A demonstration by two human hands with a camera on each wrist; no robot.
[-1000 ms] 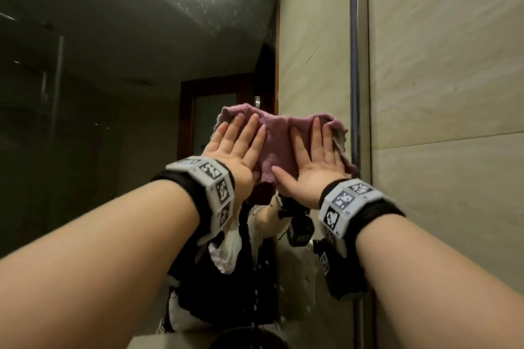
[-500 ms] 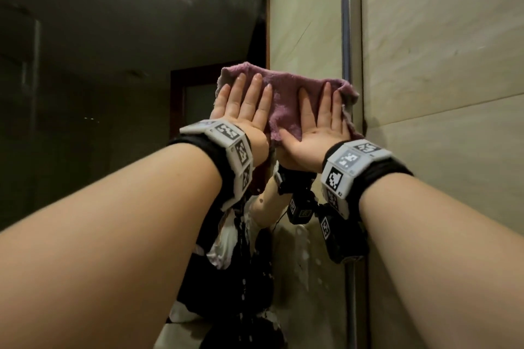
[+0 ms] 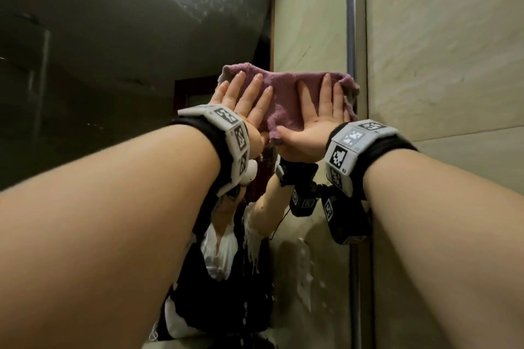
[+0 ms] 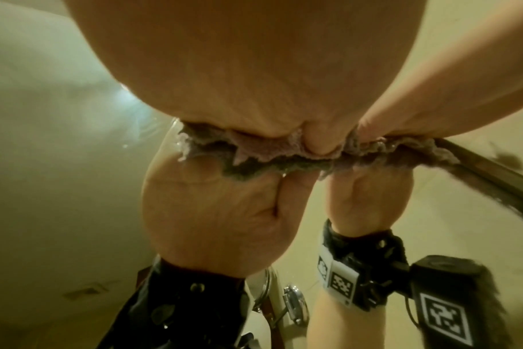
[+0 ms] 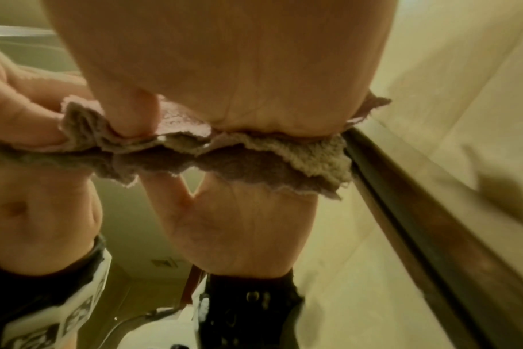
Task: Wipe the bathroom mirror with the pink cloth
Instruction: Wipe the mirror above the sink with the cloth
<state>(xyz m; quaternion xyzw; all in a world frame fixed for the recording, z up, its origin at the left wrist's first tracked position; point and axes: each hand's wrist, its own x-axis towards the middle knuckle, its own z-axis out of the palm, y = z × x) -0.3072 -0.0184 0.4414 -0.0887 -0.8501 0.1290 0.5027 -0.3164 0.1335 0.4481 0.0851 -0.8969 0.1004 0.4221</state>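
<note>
Pink cloth [image 3: 283, 99] spread flat on mirror [image 3: 113, 51], right edge near metal frame [image 3: 351, 22]. Left hand [image 3: 243, 105] flat on cloth's left part, fingers straight, pointing up. Right hand [image 3: 314, 122] flat on right part, fingers straight, thumb at lower hem. Tiled wall [image 3: 442, 65] right of frame. Droplets on glass below.

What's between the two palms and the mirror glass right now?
Only the pink cloth: the left hand and right hand press it flat against the mirror. The head view shows this; both wrist views show the cloth sandwiched under the palms.
</note>
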